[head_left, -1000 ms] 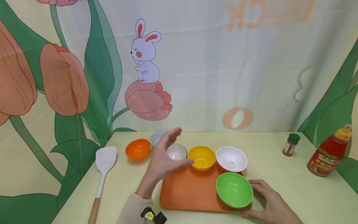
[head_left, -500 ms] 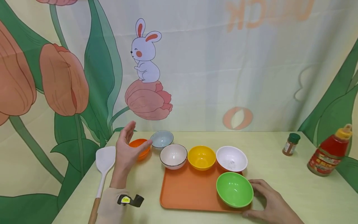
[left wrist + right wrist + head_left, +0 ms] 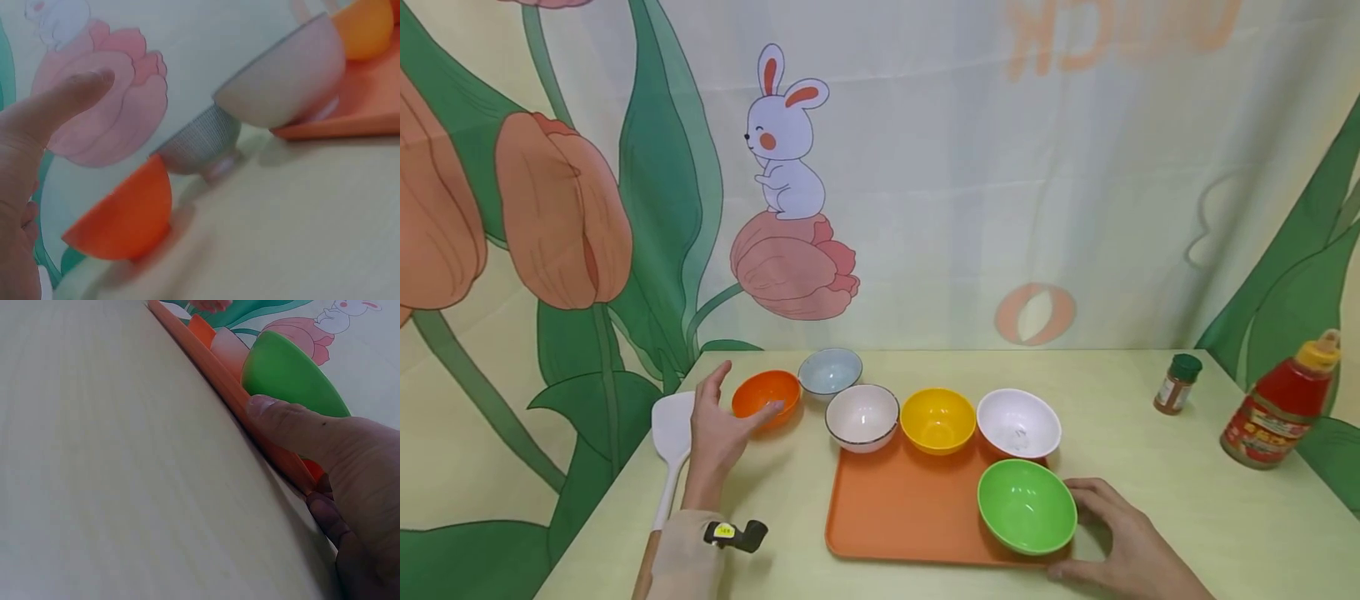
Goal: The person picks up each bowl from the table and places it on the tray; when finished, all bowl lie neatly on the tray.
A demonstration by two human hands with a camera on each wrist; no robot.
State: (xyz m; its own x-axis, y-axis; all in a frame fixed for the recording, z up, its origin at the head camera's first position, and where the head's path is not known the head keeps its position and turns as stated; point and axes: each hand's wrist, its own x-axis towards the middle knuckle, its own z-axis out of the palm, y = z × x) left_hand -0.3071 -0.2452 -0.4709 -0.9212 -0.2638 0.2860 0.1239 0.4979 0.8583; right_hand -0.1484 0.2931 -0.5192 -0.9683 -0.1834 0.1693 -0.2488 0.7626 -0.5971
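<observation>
A: Left hand point(image 3: 718, 429) status?
B: Spread, thumb well apart from fingers, nothing held. It's at the orange bowl point(image 3: 766, 390): glossy, round, deep, upright on the pale table point(image 3: 1150, 467). Thumb overlaps the bowl in the head view; left wrist view is soft, so can't call contact.
A: And the right hand point(image 3: 1116, 542)?
B: Grips the near right corner of the orange tray point(image 3: 910, 521): thumb at the near edge, fingers curled at the right side. Tray is a flat rectangle, rounded corners, low raised lip.
A: Green bowl point(image 3: 1028, 504)?
B: On that same corner, just beside the gripping hand. Smooth shiny wall, light glints inside.
A: Other bowls?
B: Row along the tray's far edge: cream bowl point(image 3: 862, 417) with a thin dark rim, glossy yellow bowl point(image 3: 937, 421), white bowl point(image 3: 1018, 423) with a greyish mark at the bottom. Further left and back, grey-blue bowl point(image 3: 831, 372) on the table: fine ribbing outside, foot ring below.
A: Periphery?
B: Left: spatula point(image 3: 670, 429), smooth white blade, wooden handle. Right: small jar point(image 3: 1177, 387) with green cap, tapered red squeeze bottle point(image 3: 1281, 408) with yellow top. Behind: lightly creased cloth point(image 3: 940, 208) printed with tulips and a rabbit.
</observation>
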